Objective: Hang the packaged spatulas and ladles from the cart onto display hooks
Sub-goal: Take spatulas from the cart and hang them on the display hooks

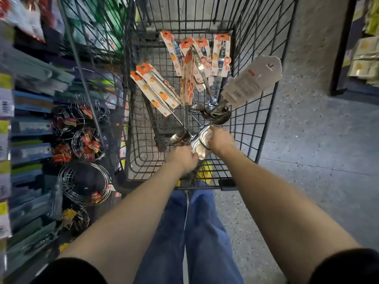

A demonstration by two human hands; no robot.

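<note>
Both my arms reach down into a black wire cart (264, 103). My left hand (182, 158) and my right hand (220, 140) both grip the shiny steel heads of a bundle of utensils (200, 144) near the cart's near end. Inside the cart stand several packaged ladles and spatulas (194, 64), their handles in white cards printed with orange fruit. One ladle with a plain grey card (252, 80) leans against the cart's right wall, its bowl (217, 115) low in the cart.
On the left runs a shelf rack with wire steamer racks (86, 181) and flat packaged goods (30, 128). Grey speckled floor (317, 140) spreads to the right, with another shelf unit (365, 58) at far right. My jeans and a yellow shoe (205, 171) show below the cart.
</note>
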